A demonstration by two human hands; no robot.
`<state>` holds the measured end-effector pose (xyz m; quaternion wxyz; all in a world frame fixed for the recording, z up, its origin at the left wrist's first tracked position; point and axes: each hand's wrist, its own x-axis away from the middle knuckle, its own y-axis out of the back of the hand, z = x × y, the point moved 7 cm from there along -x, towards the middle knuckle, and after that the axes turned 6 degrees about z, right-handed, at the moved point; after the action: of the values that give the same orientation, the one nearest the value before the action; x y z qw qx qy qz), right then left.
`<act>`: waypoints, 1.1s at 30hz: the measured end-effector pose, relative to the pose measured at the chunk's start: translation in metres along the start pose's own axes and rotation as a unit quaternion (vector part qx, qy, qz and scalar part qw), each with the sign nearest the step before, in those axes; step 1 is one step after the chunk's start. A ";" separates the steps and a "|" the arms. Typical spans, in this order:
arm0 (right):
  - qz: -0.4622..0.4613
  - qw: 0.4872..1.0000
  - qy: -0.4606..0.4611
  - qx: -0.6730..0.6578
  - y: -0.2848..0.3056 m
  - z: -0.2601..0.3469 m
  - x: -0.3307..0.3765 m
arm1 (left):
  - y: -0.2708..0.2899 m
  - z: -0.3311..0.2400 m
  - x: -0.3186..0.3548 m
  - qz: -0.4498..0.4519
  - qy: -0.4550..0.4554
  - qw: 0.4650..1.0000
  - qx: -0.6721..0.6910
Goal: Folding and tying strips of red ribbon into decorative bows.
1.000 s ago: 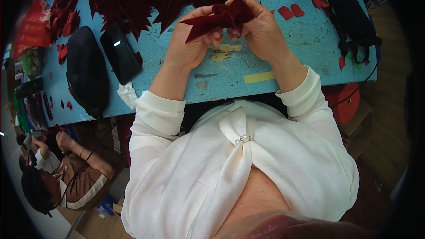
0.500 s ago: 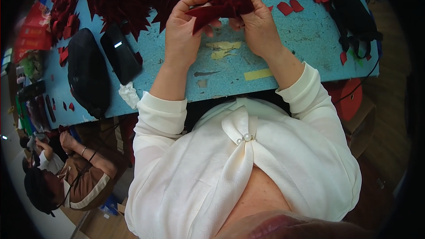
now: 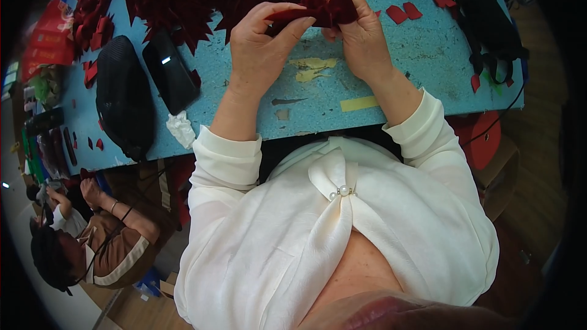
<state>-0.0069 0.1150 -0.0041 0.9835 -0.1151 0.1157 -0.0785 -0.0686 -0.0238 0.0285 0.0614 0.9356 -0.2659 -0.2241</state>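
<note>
A dark red velvet ribbon bow [image 3: 340, 10] is held up between my two hands, over the far half of the blue table. My left hand [image 3: 264, 40] pinches the bow's left part between thumb and fingers. On the other side, my right hand [image 3: 364, 36] grips the bow near its right loop, the thumb at the front. A strip of the same ribbon runs from the bow up toward the top edge. Behind my hands lies a large heap of dark red ribbon pieces [image 3: 168, 0] with pointed ends.
On the blue table [image 3: 422, 79], a black mesh pouch [image 3: 124, 95], a black phone [image 3: 171, 73] and a crumpled white tissue [image 3: 180, 129] lie to my left. Red scraps [image 3: 397, 14] and a black bag [image 3: 489, 9] are at the right. A co-worker [image 3: 113, 238] sits at the left.
My left thumb has come up onto the bow, and its left tail, hanging free before, is now folded in between the fingers. The bow has shifted slightly right. My right hand keeps its grip.
</note>
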 end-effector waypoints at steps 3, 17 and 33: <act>0.007 0.999 0.002 -0.040 0.000 -0.005 0.000 | -0.001 -0.006 0.000 0.012 -0.022 1.000 -0.014; -0.008 0.996 0.006 -0.087 0.000 -0.013 0.004 | -0.011 -0.048 0.017 -0.018 -0.306 0.901 -0.308; 0.016 0.990 0.114 0.082 -0.008 0.005 0.005 | -0.002 -0.002 0.012 -0.004 0.009 0.999 0.042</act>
<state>-0.0022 0.1073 0.0018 0.9710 -0.0223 0.2223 -0.0846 -0.0575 -0.0288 0.0250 0.0232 0.9405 -0.2706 -0.2044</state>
